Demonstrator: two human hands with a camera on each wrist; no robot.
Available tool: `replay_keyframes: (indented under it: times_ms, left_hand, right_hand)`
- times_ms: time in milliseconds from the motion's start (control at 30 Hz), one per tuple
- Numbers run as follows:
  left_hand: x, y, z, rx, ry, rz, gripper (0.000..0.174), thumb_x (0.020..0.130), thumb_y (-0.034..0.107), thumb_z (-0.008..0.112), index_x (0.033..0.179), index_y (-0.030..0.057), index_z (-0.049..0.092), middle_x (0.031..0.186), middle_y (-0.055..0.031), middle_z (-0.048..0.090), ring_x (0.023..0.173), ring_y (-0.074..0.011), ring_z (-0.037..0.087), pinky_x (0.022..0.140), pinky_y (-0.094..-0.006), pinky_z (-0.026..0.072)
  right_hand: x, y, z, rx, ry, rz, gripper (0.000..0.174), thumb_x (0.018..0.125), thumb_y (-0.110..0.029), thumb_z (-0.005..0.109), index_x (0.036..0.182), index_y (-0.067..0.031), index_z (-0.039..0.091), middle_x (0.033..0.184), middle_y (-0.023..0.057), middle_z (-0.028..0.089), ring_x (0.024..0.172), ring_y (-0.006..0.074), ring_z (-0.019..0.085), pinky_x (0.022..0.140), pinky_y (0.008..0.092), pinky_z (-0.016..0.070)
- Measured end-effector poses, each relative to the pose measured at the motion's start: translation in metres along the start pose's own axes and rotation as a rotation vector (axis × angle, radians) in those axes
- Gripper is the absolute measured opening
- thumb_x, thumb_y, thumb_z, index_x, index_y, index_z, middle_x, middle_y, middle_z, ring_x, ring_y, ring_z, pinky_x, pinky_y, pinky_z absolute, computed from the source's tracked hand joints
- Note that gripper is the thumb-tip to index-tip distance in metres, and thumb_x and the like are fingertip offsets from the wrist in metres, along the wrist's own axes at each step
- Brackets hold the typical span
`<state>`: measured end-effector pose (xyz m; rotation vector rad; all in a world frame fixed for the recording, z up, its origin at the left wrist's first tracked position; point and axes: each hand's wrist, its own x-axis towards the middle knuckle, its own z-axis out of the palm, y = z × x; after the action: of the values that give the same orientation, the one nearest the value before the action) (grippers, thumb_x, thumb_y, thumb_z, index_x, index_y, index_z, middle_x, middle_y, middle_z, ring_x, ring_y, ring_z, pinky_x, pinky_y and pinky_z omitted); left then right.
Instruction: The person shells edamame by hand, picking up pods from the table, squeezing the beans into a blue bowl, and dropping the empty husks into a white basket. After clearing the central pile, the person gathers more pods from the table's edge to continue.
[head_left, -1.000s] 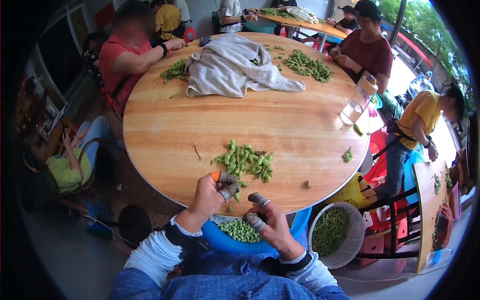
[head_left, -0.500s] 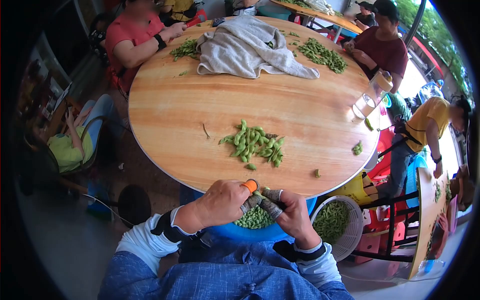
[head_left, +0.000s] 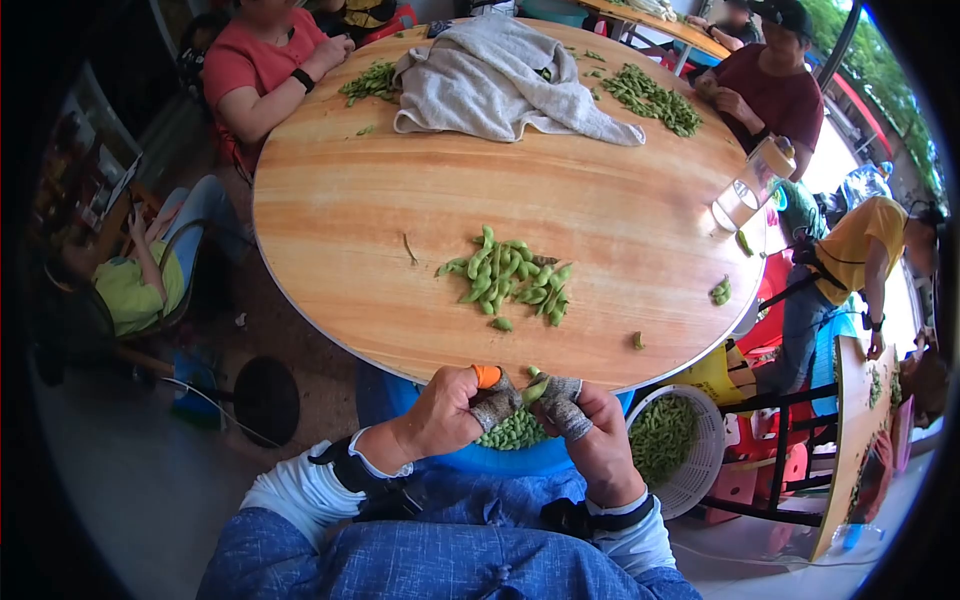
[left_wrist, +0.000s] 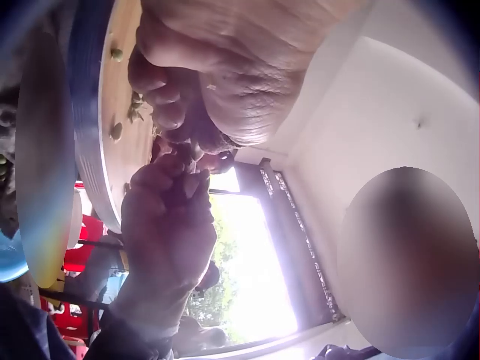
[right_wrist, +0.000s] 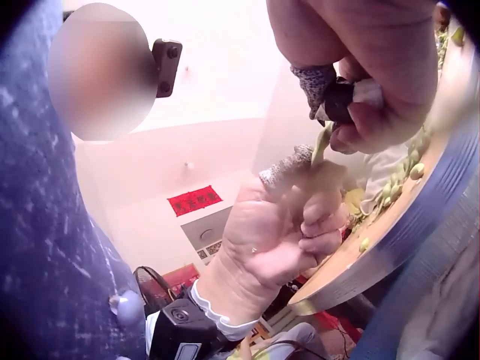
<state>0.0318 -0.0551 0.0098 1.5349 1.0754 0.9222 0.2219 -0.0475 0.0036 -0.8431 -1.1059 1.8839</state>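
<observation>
Over the table's near edge, in the head view, my two hands meet around one green soybean pod (head_left: 535, 389). My left hand (head_left: 438, 418) pinches its left side between covered thumb and forefinger; an orange band shows on one finger. The right hand (head_left: 604, 448), with grey fabric on its thumb and forefinger, pinches the other side. In the right wrist view the pod (right_wrist: 321, 145) spans the two hands' fingertips. Below them, a blue basin (head_left: 478, 461) holds shelled green beans (head_left: 513, 432). A small pile of pods (head_left: 505, 275) lies on the wooden table (head_left: 400, 310) beyond the hands.
A white basket (head_left: 712, 465) of pods stands right of the basin. A grey towel (head_left: 490, 85) covers part of the far table, near more pods (head_left: 655, 100). A clear bottle (head_left: 745, 195) stands at the right edge. Other people sit around the table.
My hands were apart at the table edge, the left by the pile. They drew back toward my body and came together over the basin, now both on one pod.
</observation>
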Motion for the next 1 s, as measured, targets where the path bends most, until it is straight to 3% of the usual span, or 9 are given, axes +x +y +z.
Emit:
replay_keyframes:
  times_ms: [100, 233, 433, 533, 633, 767, 867, 1000]
  left_hand:
    - [0.001, 0.006, 0.000, 0.053, -0.004, 0.035, 0.012, 0.079, 0.009, 0.057, 0.085, -0.0016, 0.057, 0.069, -0.0038, 0.058, 0.064, -0.0071, 0.050, 0.058, -0.0225, 0.0414]
    - [0.002, 0.000, 0.001, 0.128, -0.018, 0.070, 0.014, 0.079, 0.009, 0.057, 0.088, -0.0019, 0.057, 0.070, -0.0046, 0.058, 0.064, -0.0071, 0.051, 0.059, -0.0232, 0.0418]
    - [0.003, 0.000, 0.004, 0.001, -0.056, -0.046, 0.013, 0.078, 0.009, 0.058, 0.086, -0.0013, 0.057, 0.071, -0.0055, 0.059, 0.066, -0.0082, 0.052, 0.060, -0.0241, 0.0421]
    - [0.004, -0.003, 0.008, -0.109, -0.054, -0.002, 0.013, 0.072, 0.005, 0.056, 0.084, -0.0008, 0.055, 0.065, -0.0127, 0.057, 0.058, -0.0227, 0.056, 0.054, -0.0293, 0.0419]
    - [0.002, -0.003, 0.007, 0.312, -0.042, 0.001, 0.018, 0.068, 0.007, 0.058, 0.085, 0.0003, 0.054, 0.070, -0.0133, 0.058, 0.067, -0.0278, 0.057, 0.057, -0.0325, 0.0434]
    - [0.002, 0.009, 0.010, 0.795, 0.018, 0.247, 0.027, 0.060, 0.006, 0.058, 0.087, 0.0036, 0.053, 0.074, -0.0124, 0.055, 0.072, -0.0297, 0.056, 0.059, -0.0386, 0.0443]
    - [0.005, 0.005, 0.009, 0.719, 0.028, 0.279, 0.027, 0.059, 0.005, 0.057, 0.085, 0.0034, 0.053, 0.073, -0.0129, 0.055, 0.071, -0.0303, 0.056, 0.058, -0.0392, 0.0441]
    - [0.000, -0.009, 0.013, 0.258, -0.021, 0.176, 0.014, 0.069, 0.009, 0.057, 0.081, 0.0025, 0.052, 0.067, -0.0134, 0.055, 0.064, -0.0317, 0.054, 0.055, -0.0345, 0.0415]
  right_hand:
    - [-0.002, 0.000, 0.002, -0.029, 0.023, 0.009, 0.019, 0.084, -0.012, 0.052, 0.097, 0.0010, 0.056, 0.085, -0.0010, 0.058, 0.071, 0.0046, 0.048, 0.061, 0.0178, 0.0371]
    - [0.000, 0.003, 0.000, -0.043, 0.026, -0.017, 0.018, 0.084, -0.010, 0.051, 0.097, 0.0019, 0.056, 0.086, 0.0002, 0.058, 0.075, 0.0066, 0.050, 0.067, 0.0194, 0.0400]
    - [0.000, -0.006, 0.007, -0.097, 0.091, -0.036, 0.016, 0.084, -0.005, 0.050, 0.096, 0.0030, 0.055, 0.086, 0.0015, 0.058, 0.079, 0.0083, 0.052, 0.073, 0.0214, 0.0414]
    - [-0.001, -0.002, 0.008, -0.100, 0.119, -0.039, 0.015, 0.083, -0.005, 0.051, 0.096, 0.0028, 0.056, 0.086, 0.0010, 0.058, 0.078, 0.0077, 0.052, 0.072, 0.0214, 0.0414]
    - [0.002, 0.012, -0.002, -0.084, 0.137, -0.082, 0.016, 0.082, -0.004, 0.053, 0.097, 0.0026, 0.056, 0.087, -0.0003, 0.058, 0.078, 0.0069, 0.051, 0.072, 0.0212, 0.0414]
    - [0.002, 0.009, 0.000, -0.177, 0.130, -0.154, 0.016, 0.083, -0.005, 0.053, 0.096, 0.0023, 0.056, 0.087, 0.0001, 0.058, 0.079, 0.0063, 0.050, 0.073, 0.0201, 0.0404]
    - [0.002, -0.001, -0.001, -0.095, 0.059, 0.017, 0.016, 0.083, -0.009, 0.053, 0.095, 0.0019, 0.056, 0.086, -0.0002, 0.058, 0.078, 0.0058, 0.050, 0.072, 0.0198, 0.0401]
    - [0.003, 0.010, -0.003, 0.098, 0.054, 0.037, 0.016, 0.082, -0.009, 0.055, 0.095, 0.0003, 0.056, 0.086, -0.0009, 0.058, 0.078, 0.0061, 0.051, 0.072, 0.0205, 0.0414]
